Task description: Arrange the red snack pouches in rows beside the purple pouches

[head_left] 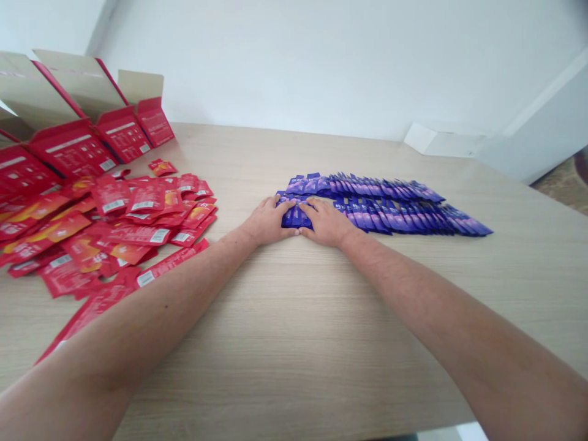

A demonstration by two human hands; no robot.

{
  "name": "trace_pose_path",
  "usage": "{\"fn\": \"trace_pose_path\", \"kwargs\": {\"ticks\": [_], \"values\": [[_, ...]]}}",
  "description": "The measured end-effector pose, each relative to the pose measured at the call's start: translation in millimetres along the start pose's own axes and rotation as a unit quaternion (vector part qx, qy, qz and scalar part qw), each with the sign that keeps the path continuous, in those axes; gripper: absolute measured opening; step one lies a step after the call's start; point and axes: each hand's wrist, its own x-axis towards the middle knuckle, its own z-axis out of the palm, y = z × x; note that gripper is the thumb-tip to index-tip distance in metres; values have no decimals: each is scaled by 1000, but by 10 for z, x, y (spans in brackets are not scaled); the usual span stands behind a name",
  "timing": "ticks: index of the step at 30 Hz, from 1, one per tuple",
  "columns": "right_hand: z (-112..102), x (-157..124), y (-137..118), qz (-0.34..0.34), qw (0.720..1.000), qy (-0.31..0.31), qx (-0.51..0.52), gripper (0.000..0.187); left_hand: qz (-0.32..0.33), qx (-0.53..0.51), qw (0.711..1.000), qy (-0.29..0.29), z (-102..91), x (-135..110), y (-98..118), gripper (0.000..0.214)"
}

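Note:
Two overlapping rows of purple sachets lie across the middle of the wooden table. My left hand and my right hand rest side by side at the left end of the nearer row. Both press their fingers onto a small bunch of purple sachets between them, with fingers curled over it. Both forearms stretch forward over the bare tabletop.
A loose heap of red sachets covers the table's left side. Behind it stand open red cardboard boxes with raised flaps. A flat white box lies at the far right edge by the wall.

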Motion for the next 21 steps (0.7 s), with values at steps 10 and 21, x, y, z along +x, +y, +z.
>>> {"fn": "trace_pose_path", "kwargs": {"ticks": [10,21], "values": [[-147,-344,-551,2,998,62,1,63,34,-22,999,25,34,-42,-97,92],[-405,-864,-542,36,999,-31,-19,32,16,-20,1000,8,-2,-40,-45,93]]}}
